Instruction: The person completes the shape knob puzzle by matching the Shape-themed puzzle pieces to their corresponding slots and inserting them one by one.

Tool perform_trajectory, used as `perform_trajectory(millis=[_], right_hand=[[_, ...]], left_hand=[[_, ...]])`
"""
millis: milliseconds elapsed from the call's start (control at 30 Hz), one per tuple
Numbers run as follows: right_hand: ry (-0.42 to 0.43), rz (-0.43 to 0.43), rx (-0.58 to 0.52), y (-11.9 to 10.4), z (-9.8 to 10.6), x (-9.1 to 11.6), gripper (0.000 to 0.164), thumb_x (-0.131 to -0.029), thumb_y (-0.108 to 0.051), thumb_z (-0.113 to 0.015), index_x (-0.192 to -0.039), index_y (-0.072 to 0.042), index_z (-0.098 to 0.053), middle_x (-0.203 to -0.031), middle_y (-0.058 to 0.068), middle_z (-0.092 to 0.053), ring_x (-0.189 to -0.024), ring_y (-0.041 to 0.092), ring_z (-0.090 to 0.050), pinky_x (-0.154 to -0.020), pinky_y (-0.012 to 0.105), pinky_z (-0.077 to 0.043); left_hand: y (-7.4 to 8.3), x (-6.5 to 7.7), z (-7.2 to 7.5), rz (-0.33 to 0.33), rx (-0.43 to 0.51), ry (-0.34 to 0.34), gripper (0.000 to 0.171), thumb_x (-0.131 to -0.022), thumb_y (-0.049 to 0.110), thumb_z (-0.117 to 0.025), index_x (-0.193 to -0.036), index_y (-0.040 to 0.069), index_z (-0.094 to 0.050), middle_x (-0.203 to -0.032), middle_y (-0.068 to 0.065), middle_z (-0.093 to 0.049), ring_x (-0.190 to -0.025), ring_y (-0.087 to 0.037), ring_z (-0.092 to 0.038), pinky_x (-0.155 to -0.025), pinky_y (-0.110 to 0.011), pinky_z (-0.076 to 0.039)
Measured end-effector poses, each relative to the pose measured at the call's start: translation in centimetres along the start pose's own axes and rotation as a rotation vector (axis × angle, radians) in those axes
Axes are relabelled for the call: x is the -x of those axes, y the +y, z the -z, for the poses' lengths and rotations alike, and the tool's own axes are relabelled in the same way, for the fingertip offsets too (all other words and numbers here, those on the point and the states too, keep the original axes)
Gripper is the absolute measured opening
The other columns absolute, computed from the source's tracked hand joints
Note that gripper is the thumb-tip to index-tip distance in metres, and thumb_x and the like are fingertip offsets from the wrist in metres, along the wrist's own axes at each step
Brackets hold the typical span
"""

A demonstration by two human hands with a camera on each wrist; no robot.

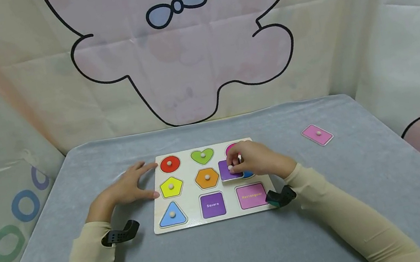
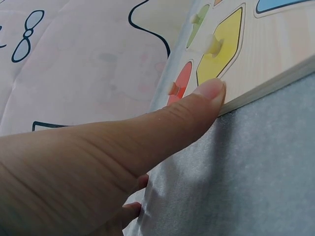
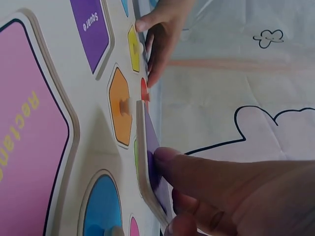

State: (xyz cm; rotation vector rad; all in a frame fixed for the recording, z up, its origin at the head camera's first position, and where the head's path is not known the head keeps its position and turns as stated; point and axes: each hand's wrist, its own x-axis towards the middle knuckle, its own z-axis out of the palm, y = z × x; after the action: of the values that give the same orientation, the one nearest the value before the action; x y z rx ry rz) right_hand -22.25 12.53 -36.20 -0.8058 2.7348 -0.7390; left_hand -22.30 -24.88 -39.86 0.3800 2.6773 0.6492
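Observation:
A wooden shape puzzle board (image 1: 191,203) lies on the table. My right hand (image 1: 258,158) pinches a purple square puzzle piece (image 1: 225,173) by its knob, holding it above the board's right side, partly over the blue piece (image 1: 248,174). In the right wrist view the square piece (image 3: 153,142) is tilted and clear of the board. My left hand (image 1: 125,187) rests at the board's left edge with fingers spread; in the left wrist view its thumb (image 2: 182,118) touches the edge near the yellow pentagon (image 2: 219,46). The purple recess marked Square (image 1: 213,211) and pink recess marked Rectangular (image 1: 253,202) hold no pieces.
A pink rectangle piece (image 1: 317,135) with a knob lies on the blue-grey tablecloth (image 1: 223,258), right of the board. Red circle (image 1: 170,167), green heart (image 1: 203,160), orange hexagon (image 1: 208,183) and blue triangle (image 1: 173,221) sit in their recesses. Printed curtains surround the table.

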Motion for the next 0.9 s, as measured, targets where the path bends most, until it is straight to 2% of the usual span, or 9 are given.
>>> perform_trajectory(millis=[333, 600, 900], right_hand=[[0.003, 0.024, 0.022, -1.4, -0.9, 0.3, 0.009, -0.088, -0.018, -0.080, -0.084, -0.017, -0.072, -0.075, -0.006, -0.059, -0.075, 0.009, -0.052, -0.065, 0.024, -0.042], [-0.033, 0.037, 0.034, -2.4, -1.8, 0.3, 0.011, -0.087, -0.020, -0.081, -0.085, -0.018, -0.070, -0.072, -0.007, -0.058, -0.071, 0.007, -0.053, -0.065, 0.022, -0.043], [-0.037, 0.109, 0.005, -3.0, -2.6, 0.4, 0.010, -0.086, -0.016, -0.080, -0.083, -0.017, -0.070, -0.070, -0.009, -0.057, -0.069, 0.005, -0.051, -0.061, 0.018, -0.042]], left_hand=[[0.0, 0.0, 0.0, -0.016, -0.002, 0.006, 0.095, -0.082, 0.045, -0.081, -0.158, 0.018, -0.033, -0.165, -0.029, -0.014, -0.149, -0.054, -0.016, -0.112, -0.078, -0.026], [0.0, 0.0, -0.1, -0.019, -0.004, 0.008, 0.094, -0.082, 0.045, -0.081, -0.158, 0.018, -0.033, -0.165, -0.030, -0.015, -0.149, -0.054, -0.017, -0.112, -0.078, -0.028], [0.0, 0.0, 0.0, -0.015, 0.001, 0.008, 0.094, -0.081, 0.046, -0.081, -0.158, 0.018, -0.034, -0.165, -0.029, -0.015, -0.149, -0.054, -0.016, -0.112, -0.078, -0.027]])
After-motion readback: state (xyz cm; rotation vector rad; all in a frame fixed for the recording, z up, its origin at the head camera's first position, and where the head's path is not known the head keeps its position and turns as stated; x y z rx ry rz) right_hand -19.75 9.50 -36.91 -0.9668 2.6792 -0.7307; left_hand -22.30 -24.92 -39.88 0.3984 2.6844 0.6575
